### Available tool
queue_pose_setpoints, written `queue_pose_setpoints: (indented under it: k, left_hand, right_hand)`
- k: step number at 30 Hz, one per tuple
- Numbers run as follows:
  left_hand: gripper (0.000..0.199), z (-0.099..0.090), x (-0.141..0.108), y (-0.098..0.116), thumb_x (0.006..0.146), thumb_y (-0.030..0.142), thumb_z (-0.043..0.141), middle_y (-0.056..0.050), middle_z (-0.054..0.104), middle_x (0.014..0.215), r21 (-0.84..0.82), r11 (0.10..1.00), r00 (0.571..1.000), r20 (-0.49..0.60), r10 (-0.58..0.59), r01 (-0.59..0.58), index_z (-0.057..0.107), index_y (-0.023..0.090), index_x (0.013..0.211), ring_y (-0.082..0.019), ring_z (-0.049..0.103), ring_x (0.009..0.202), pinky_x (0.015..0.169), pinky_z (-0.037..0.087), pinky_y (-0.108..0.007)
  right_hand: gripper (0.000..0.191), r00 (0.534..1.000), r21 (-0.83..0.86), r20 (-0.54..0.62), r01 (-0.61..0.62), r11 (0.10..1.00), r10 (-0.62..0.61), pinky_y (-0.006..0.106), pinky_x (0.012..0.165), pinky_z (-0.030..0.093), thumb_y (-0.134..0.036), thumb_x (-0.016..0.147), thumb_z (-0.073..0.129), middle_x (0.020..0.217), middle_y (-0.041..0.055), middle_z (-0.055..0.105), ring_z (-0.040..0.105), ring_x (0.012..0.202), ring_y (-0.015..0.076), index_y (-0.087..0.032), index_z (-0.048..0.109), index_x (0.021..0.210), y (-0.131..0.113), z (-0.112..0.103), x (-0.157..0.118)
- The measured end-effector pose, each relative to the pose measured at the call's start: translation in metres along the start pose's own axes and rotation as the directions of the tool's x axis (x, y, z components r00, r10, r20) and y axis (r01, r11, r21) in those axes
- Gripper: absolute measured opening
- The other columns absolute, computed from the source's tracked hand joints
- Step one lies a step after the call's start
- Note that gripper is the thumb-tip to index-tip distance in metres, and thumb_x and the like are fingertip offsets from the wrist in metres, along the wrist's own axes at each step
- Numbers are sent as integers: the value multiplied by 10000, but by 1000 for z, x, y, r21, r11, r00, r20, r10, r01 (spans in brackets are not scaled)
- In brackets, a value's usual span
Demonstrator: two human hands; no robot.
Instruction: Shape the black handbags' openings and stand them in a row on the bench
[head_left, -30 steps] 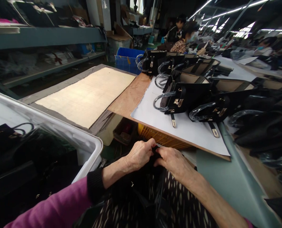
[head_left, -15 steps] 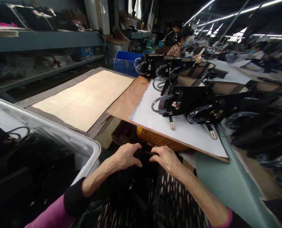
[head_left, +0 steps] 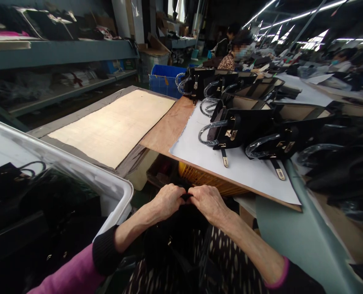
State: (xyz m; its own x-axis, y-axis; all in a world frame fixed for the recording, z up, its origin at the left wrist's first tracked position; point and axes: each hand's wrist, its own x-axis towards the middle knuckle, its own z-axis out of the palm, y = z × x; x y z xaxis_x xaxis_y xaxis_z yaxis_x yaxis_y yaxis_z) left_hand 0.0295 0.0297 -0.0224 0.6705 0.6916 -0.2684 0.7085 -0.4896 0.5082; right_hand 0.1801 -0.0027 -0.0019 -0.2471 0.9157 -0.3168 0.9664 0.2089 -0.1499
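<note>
On my lap lies a black handbag (head_left: 184,228), dark against patterned clothing, with a small gold fitting catching light. My left hand (head_left: 169,200) pinches its upper edge, fingers curled over it. Right beside, my right hand (head_left: 207,204) grips the same edge with thumb and fingers pressed together. The two hands almost touch at the fingertips. What exact part of the bag they hold is dark and mostly hidden by the fingers.
Several finished-looking black handbags (head_left: 245,126) with plastic-wrapped handles stand on white paper at right. A white bin (head_left: 125,194) holding black bags is at left. Ahead lies a cream sheet (head_left: 114,126) on a table; a yellow crate (head_left: 200,175) sits below. People work farther back.
My hands have drawn closer together along the bag's top edge, and their fingers have closed more tightly. The view has shifted slightly left.
</note>
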Motion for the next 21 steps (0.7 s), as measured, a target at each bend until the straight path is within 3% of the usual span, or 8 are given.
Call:
queue_pose_setpoints:
  k: [7,10,13,16,21]
  left_hand:
    - [175,2,1,-8,749,227,507,-45,662,729,-82,996,999,-6,39,-40,665,172,800,-172,590,707,617,397,-226]
    - [169,-1,-1,-9,717,309,576,-28,656,707,-125,992,1000,7,2,-1,665,185,789,-171,582,687,578,372,-220]
    - [243,-9,-14,-9,646,382,639,-28,648,715,-98,989,994,8,-109,109,658,191,794,-190,575,685,524,325,-223]
    - [165,-17,-35,-13,660,313,611,-5,623,672,-148,969,980,39,-194,198,653,188,760,-164,550,642,501,290,-213]
    - [187,-13,-62,-24,736,299,505,45,503,566,-371,911,981,1,-194,180,614,163,668,-93,436,548,484,250,-200]
  right_hand:
    - [190,998,91,-2,64,994,-64,234,649,342,-289,835,464,811,14,689,607,783,162,-240,633,765,3,3,1]
    - [193,997,105,-14,73,992,-72,233,632,328,-305,831,460,774,10,678,597,755,157,-240,628,761,4,4,0]
    - [232,997,147,-45,69,987,-64,224,618,317,-333,839,441,709,-1,653,580,702,139,-226,607,718,7,5,0]
    - [275,998,199,-50,56,978,-47,210,567,295,-326,839,433,597,-19,594,538,601,111,-205,565,631,12,8,1]
    - [266,997,183,-53,72,980,-63,214,567,295,-337,848,427,594,-22,594,551,605,115,-212,582,672,12,8,1]
